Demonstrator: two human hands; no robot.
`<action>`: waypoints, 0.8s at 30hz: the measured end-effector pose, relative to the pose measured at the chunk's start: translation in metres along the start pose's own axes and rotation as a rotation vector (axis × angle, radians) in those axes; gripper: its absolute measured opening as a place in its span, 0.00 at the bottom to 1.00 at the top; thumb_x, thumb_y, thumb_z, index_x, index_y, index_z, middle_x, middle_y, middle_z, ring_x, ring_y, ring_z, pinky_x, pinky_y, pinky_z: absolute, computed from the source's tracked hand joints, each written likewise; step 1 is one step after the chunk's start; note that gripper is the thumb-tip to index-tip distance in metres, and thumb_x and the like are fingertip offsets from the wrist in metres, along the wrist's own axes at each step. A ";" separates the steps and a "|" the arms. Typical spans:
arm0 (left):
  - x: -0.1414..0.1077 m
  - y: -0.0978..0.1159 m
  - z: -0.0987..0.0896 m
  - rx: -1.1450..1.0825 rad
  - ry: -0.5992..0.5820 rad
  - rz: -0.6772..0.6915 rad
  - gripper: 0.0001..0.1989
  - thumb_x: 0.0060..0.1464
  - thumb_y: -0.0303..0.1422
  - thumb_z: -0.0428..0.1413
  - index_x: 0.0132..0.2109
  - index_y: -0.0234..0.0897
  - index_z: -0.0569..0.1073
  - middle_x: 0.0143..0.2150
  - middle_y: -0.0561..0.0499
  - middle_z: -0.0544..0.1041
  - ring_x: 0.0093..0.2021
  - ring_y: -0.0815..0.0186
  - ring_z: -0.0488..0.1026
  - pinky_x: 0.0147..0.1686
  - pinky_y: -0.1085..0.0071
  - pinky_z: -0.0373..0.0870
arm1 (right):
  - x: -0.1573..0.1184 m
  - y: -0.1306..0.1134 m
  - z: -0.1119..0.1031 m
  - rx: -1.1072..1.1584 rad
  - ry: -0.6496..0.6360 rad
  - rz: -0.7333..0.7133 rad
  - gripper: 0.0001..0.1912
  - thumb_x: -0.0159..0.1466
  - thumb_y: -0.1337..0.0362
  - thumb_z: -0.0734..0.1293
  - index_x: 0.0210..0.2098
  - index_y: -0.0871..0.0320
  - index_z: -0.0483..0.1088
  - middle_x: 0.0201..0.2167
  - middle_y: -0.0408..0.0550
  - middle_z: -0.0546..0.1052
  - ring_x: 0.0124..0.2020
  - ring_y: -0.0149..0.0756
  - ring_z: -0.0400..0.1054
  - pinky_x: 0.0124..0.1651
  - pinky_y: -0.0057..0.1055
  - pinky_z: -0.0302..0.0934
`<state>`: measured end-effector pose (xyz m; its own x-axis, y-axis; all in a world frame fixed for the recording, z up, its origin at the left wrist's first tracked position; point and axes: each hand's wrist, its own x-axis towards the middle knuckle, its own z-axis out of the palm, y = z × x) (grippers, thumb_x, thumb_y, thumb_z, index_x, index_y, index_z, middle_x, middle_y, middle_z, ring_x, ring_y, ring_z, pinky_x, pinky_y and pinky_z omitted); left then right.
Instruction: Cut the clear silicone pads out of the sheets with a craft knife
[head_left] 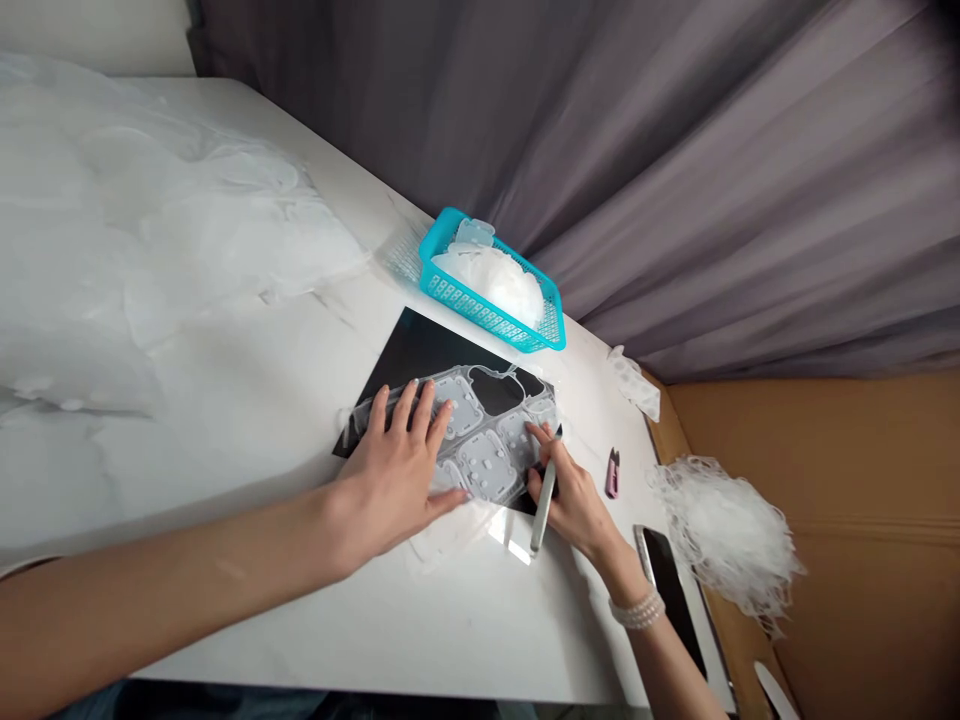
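A translucent plastic sheet (486,465) with rounded square shapes in it lies on a black mat (424,338). Spread flat on the sheet's left part is my left hand (397,465), fingers apart and thumb near the lower edge. My right hand (574,500) is closed around a slim, pale pen-like tool (543,510) at the sheet's right side. The tool's working tip is hidden by my fingers, so I cannot tell whether it touches the plastic. One opening in the upper part of the sheet shows the black mat through it.
Behind the mat stands a turquoise basket (487,318) full of whitish pieces. Large translucent bags (150,230) cover the left. To the right are a pink small cutter (613,474), a phone (675,590), a heap of clear scraps (727,530) and a white packet (636,385). A grey curtain (600,150) hangs behind.
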<state>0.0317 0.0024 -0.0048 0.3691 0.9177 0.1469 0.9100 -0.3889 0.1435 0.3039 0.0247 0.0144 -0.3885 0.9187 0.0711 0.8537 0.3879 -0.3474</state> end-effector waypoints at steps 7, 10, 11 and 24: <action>-0.010 -0.017 0.003 -0.053 0.081 0.221 0.30 0.68 0.45 0.43 0.67 0.28 0.64 0.70 0.34 0.60 0.70 0.45 0.56 0.66 0.42 0.52 | 0.000 0.011 -0.019 0.122 0.214 0.231 0.13 0.71 0.54 0.56 0.40 0.53 0.66 0.51 0.57 0.78 0.55 0.51 0.72 0.56 0.52 0.64; -0.013 -0.035 0.006 -0.060 0.094 0.299 0.26 0.69 0.39 0.43 0.66 0.28 0.65 0.68 0.34 0.64 0.70 0.48 0.58 0.67 0.46 0.51 | 0.004 -0.020 -0.021 0.294 0.366 0.273 0.24 0.73 0.49 0.48 0.45 0.52 0.71 0.38 0.50 0.78 0.39 0.43 0.75 0.48 0.47 0.68; -0.012 -0.039 0.007 -0.059 0.091 0.301 0.26 0.68 0.39 0.43 0.65 0.28 0.66 0.68 0.34 0.65 0.69 0.48 0.59 0.67 0.46 0.52 | 0.008 -0.033 -0.020 0.367 0.360 0.254 0.26 0.73 0.48 0.48 0.48 0.51 0.72 0.36 0.48 0.76 0.35 0.41 0.74 0.45 0.45 0.69; -0.010 -0.047 -0.002 -0.065 0.061 0.263 0.25 0.65 0.42 0.47 0.63 0.34 0.67 0.69 0.36 0.64 0.70 0.45 0.57 0.68 0.44 0.48 | 0.058 -0.107 0.026 0.503 0.011 0.098 0.12 0.70 0.59 0.64 0.48 0.54 0.76 0.35 0.47 0.80 0.34 0.37 0.74 0.39 0.36 0.69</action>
<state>-0.0152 0.0112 -0.0112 0.5771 0.7788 0.2460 0.7697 -0.6193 0.1551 0.1813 0.0346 0.0315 -0.3088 0.9508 0.0245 0.6121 0.2184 -0.7600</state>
